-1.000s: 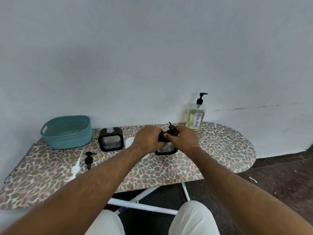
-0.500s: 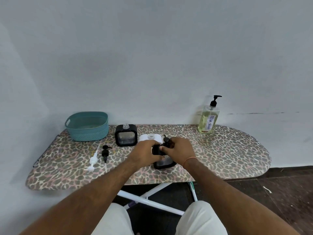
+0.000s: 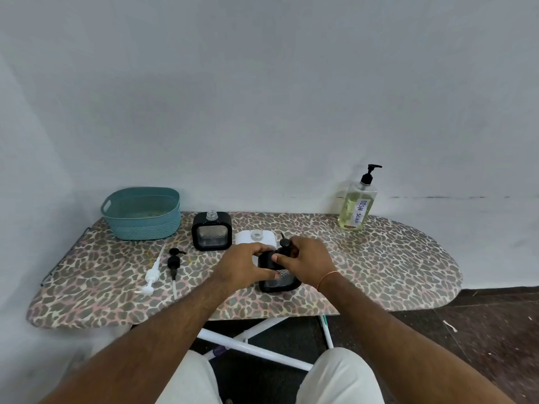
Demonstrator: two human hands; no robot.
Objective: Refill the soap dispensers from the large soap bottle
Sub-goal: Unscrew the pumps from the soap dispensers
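The ironing board [image 3: 379, 266], covered in a leopard-print cloth, spans the view from 9 o'clock to 3 o'clock and stands against a pale wall, its white legs crossing below. At about 10 o'clock on the board sits a teal basket [image 3: 143, 214], pushed close to the wall. At 2 o'clock, near the far edge, the large soap bottle [image 3: 356, 204] stands upright with its black pump on; it holds yellowish liquid and bears a label reading "DISH SOAP". It is well apart from both hands.

Near the centre, the left hand [image 3: 243, 265] and the right hand [image 3: 304, 262] meet on a black square dispenser [image 3: 280, 279] that stands on the board at 6 o'clock of the group. The left hand grips its body from the 9 o'clock side, fingers curled round it. The right hand's fingers and thumb pinch the black pump head [image 3: 285, 244] on its top. An orange thread circles the right wrist.

Just beyond the hands, at 12 o'clock, a white dispenser [image 3: 256, 237] stands with an uncapped clear neck, partly hidden by the left hand. At 11 o'clock of it, a second black dispenser [image 3: 212, 231] stands upright, its neck also uncapped.

Between the basket and the hands, at 9 o'clock, two loose pumps lie on the cloth just beside each other: a white pump [image 3: 152, 276] and a black pump [image 3: 174, 262], each with its tube attached.
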